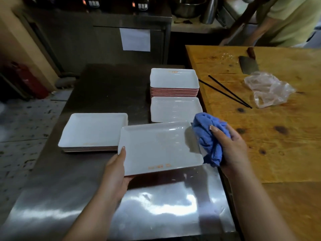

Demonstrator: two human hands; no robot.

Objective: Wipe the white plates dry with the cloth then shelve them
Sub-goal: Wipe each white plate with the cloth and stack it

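A white rectangular plate (160,147) is held just above the steel counter (121,206); the left hand (118,171) grips its near-left corner, thumb on the rim, while the right hand (231,146) clutches a bunched blue cloth (208,136) against the plate's right edge; wiping of this plate looks under way. A low stack (93,131) sits to the left; a single plate (175,109) and a taller stack (173,80) lie behind; which are dried I cannot tell. No shelf shows, so shelving seems left. On the wooden table (278,145) lie a cleaver (248,64), chopsticks (229,92) and a plastic bag (267,89).
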